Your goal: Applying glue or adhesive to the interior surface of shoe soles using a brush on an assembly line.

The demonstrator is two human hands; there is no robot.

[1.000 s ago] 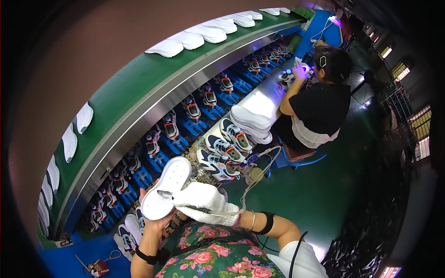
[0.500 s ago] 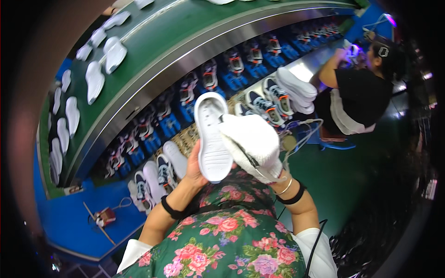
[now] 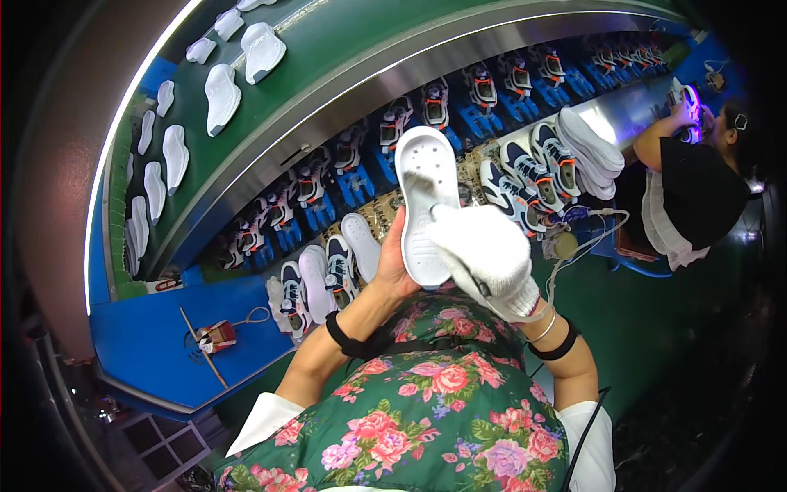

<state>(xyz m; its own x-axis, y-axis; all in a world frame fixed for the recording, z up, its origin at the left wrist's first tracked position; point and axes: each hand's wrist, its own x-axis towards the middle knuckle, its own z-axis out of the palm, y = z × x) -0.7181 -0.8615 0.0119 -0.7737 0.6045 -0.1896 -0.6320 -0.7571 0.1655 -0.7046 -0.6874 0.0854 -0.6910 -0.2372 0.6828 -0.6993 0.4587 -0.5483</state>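
Note:
My bare left hand (image 3: 397, 264) grips a white shoe sole (image 3: 420, 238) by its left edge and lower end, with the hollow inner side facing up. Small round holes dot the sole's upper part. A white knit glove covers my right hand (image 3: 492, 250), which is closed around a thin dark-handled brush (image 3: 484, 289). Its blurred dark head lies over the middle of the sole; the glove hides most of the handle. Beyond my left hand, another white sole (image 3: 361, 243) leans beside a navy-and-white shoe upper (image 3: 339, 266).
White soles lie on a green conveyor (image 3: 307, 78) at the far left. Blue racks (image 3: 484, 123) below it carry several shoe uppers. More uppers (image 3: 529, 176) and stacked soles (image 3: 589, 148) stand at right, near a seated person (image 3: 697, 189). A blue table (image 3: 147, 344) sits at left.
The whole view has shifted, so the scene sits further right. The gloved hand and brush have moved down along the sole from its top edge to its middle.

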